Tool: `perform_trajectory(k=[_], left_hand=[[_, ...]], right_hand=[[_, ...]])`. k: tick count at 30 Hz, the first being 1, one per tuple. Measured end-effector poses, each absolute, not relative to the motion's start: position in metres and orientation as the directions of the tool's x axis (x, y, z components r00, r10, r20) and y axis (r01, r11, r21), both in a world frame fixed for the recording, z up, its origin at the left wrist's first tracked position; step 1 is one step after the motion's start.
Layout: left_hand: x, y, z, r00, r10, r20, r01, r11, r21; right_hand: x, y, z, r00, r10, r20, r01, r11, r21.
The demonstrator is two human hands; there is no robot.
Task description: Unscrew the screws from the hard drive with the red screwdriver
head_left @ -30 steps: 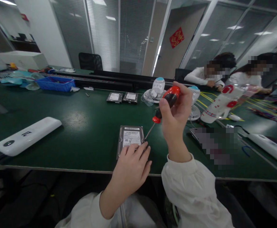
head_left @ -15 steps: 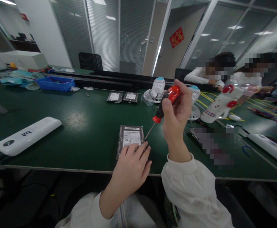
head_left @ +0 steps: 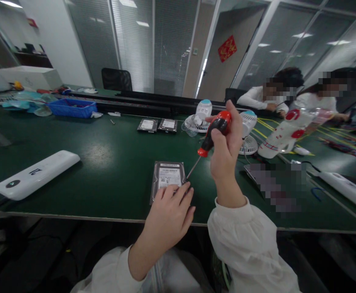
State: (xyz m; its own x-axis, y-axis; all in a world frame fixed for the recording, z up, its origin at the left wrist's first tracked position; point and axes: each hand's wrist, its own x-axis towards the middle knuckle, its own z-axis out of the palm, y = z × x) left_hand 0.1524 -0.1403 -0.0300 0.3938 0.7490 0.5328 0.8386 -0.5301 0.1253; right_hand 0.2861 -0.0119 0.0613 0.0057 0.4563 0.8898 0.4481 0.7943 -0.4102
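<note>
My left hand (head_left: 169, 213) lies over the lower right part of a hard drive (head_left: 168, 173) on the green table, its bent fingers holding the drive down. The label side of the drive faces up, and its lower part is hidden under the fingers. In my right hand (head_left: 228, 150) is a red and black screwdriver (head_left: 215, 133), tilted, with the thumb pressed to its handle. One finger points up past the handle's end. The screwdriver's tip meets the drive's right edge, close to my left fingertips. Whatever sits under the tip is too small to make out.
Two more hard drives (head_left: 157, 125) lie farther back. Small white fans (head_left: 204, 112) and a tilted clear bottle (head_left: 287, 134) stand to the right. White power banks (head_left: 37, 175) lie at both sides. A blue bin (head_left: 72, 108) is at the back left. Two people sit at the far right.
My right fingers have shifted around the screwdriver handle, and one finger now sticks up more. The handle has moved slightly. My left hand and the hard drive have stayed put.
</note>
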Motion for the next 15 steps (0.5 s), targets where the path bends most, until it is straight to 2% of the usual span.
perform_trajectory(k=[6, 13, 15], left_hand=[[0.152, -0.14, -0.029, 0.397, 0.747, 0.534, 0.838, -0.532, 0.122], [0.152, -0.141, -0.03, 0.396, 0.746, 0.535, 0.835, -0.535, 0.129], [0.152, -0.14, -0.03, 0.392, 0.749, 0.534, 0.836, -0.532, 0.132]], right_hand=[[0.285, -0.012, 0.059, -0.019, 0.445, 0.895, 0.537, 0.76, -0.367], [0.291, -0.009, 0.059, 0.108, 0.361, 0.926, 0.449, 0.814, -0.369], [0.297, -0.006, 0.059, 0.092, 0.371, 0.924, 0.456, 0.809, -0.371]])
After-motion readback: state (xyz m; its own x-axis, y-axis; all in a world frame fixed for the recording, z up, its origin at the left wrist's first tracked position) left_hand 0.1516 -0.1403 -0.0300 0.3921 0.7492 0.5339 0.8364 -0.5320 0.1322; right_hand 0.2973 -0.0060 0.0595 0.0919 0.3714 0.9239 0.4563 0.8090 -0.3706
